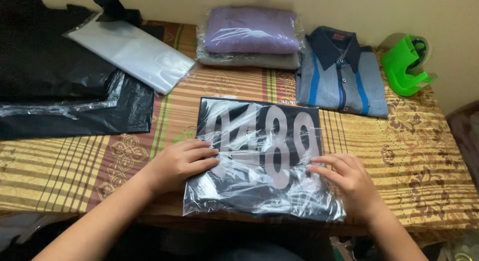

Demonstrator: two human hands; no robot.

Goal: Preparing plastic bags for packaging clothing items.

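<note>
1. Clear plastic crinkles under my left hand (180, 160), which lies flat with fingers together, pinning the bagged dark garment (259, 156) so it can't slide.
2. My right hand (347, 177) presses the bag's opposite edge, fingers spread, smoothing the film.
3. Beyond my fingertips wait a striped folded shirt (342, 74), bagged sweaters (251, 36) and a green tape dispenser (406, 65).

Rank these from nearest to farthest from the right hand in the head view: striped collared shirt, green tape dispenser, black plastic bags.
1. Striped collared shirt, just beyond the right hand.
2. Green tape dispenser, far right corner.
3. Black plastic bags, far left.
</note>
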